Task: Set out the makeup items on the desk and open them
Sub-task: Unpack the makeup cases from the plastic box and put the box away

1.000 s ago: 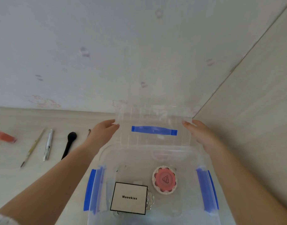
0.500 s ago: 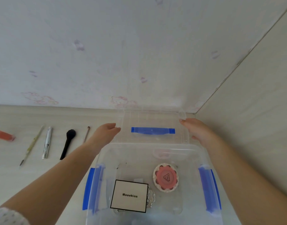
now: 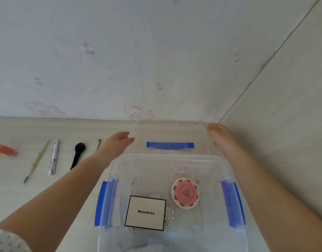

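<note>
A clear storage box (image 3: 165, 157) with blue side latches stands open in front of me. Inside lie a white square case marked Mooekiss (image 3: 145, 212), resting on an ornate silver item, and a round pink compact (image 3: 185, 192). The clear lid (image 3: 169, 133) with a blue handle lies flat on the desk behind the box, against the wall. My left hand (image 3: 116, 144) grips the lid's left edge and my right hand (image 3: 220, 137) its right edge. Laid out on the desk at left are a red tube (image 3: 4, 150), a thin pencil (image 3: 37, 160), a silver tube (image 3: 53, 157) and a black brush (image 3: 77, 155).
A small brush (image 3: 98, 144) lies half hidden behind my left wrist. A wall with faint pink cartoon prints runs along the desk's back edge, and a pale panel (image 3: 284, 124) closes off the right side beside the box.
Both hands lowered the lid from tilted upright behind the box to lying flat on the desk against the wall. The items in the box have not moved.
</note>
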{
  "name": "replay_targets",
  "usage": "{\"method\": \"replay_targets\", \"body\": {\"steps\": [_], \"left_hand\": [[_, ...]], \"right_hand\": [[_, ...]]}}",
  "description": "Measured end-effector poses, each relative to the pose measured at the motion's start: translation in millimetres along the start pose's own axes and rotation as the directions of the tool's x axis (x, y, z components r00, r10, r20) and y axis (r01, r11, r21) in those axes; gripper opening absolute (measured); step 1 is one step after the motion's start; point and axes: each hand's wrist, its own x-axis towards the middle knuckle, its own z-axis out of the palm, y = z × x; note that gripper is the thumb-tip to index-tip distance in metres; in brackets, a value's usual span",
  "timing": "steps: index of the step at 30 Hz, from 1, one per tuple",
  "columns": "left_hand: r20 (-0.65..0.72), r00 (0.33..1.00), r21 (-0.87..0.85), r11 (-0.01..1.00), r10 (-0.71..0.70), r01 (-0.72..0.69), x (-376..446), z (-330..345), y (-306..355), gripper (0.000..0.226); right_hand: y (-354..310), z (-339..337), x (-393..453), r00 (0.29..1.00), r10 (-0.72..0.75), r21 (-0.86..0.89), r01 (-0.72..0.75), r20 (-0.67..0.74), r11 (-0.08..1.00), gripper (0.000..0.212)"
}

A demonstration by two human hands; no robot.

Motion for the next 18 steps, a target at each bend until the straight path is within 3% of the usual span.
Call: {"method": "replay_targets", "body": {"steps": [5,8,10,12,15,18], "left_hand": [[-0.138,0.959,-0.031,0.967,0.247,-0.253,-37,-16,26,0.034],[-0.205,0.855,0.017,0.876,0.476,-0.483,-77,-16,40,0.022],[-0.126,0.783,0.053,0.793,0.609,-0.607,-108,-12,43,0.024],[0.058,0.725,0.128,0.716,0.686,-0.687,-132,-4,40,0.029],[0.416,0.712,0.426,0.571,0.566,-0.702,-146,12,30,0.041],[0.594,0.754,0.67,0.347,0.28,-0.656,-139,37,17,0.065]], "right_hand": [[-23,-12,-46,0.942,-0.311,0.142,0.328,-0.13,0.934,0.014],[-32,-17,-85,0.868,-0.472,0.195,0.495,-0.152,0.847,0.024],[-30,-17,-113,0.828,-0.553,0.171,0.56,-0.088,0.811,0.033],[-23,-13,-139,0.799,-0.6,0.082,0.597,0.027,0.798,0.035],[-12,1,-159,0.776,-0.553,-0.294,0.628,0.303,0.721,0.026],[0,22,-158,0.762,-0.334,-0.647,0.647,0.555,0.403,0.045]]}}
